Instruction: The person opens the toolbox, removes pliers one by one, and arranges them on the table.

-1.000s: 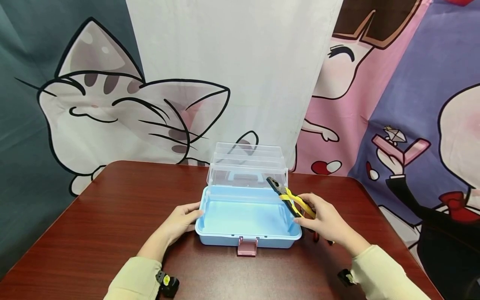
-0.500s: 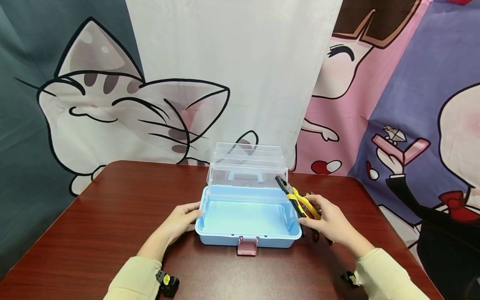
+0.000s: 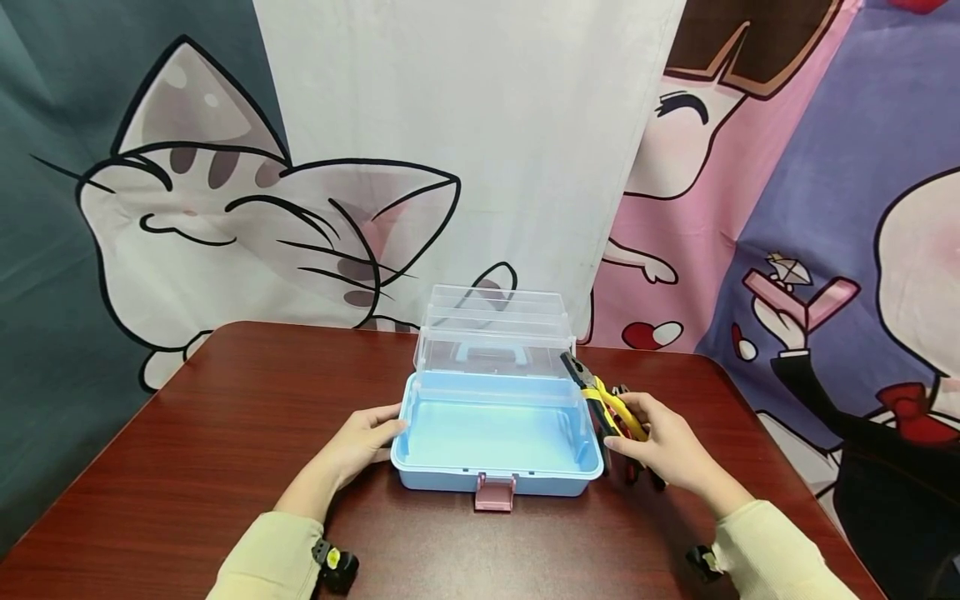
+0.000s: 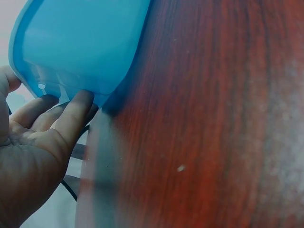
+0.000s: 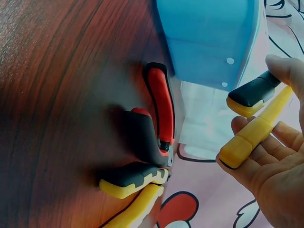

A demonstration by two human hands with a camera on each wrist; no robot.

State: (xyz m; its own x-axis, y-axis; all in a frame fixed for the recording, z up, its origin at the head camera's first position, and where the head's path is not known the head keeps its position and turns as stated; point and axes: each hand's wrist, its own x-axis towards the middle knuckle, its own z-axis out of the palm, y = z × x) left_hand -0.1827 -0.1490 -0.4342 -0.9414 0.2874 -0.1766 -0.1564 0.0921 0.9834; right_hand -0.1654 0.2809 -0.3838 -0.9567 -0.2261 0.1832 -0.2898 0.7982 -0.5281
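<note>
A light-blue toolbox [image 3: 487, 429] stands on the table with its clear lid [image 3: 491, 321] raised at the back. My left hand [image 3: 360, 442] holds its left end, thumb at the rim and fingers against the outer wall [image 4: 80, 42]. In my right hand [image 3: 663, 437] are yellow-and-black pliers [image 3: 622, 408], gripped by the handles over the box's right rim. Their nose points up and away to the left; both handle ends [image 5: 247, 137] show in the right wrist view. The box's inside is bare.
On the table right of the box lie red-and-black handled pliers [image 5: 161, 99] and another yellow-and-black handled tool [image 5: 128, 180], partly hidden below my right hand in the head view. A pink latch [image 3: 495, 493] hangs at the box's front. A printed curtain [image 3: 465, 125] hangs behind the table [image 3: 247, 433].
My right hand has moved right with the pliers, from over the box's inside to its right rim. The left hand and the box have stayed in place.
</note>
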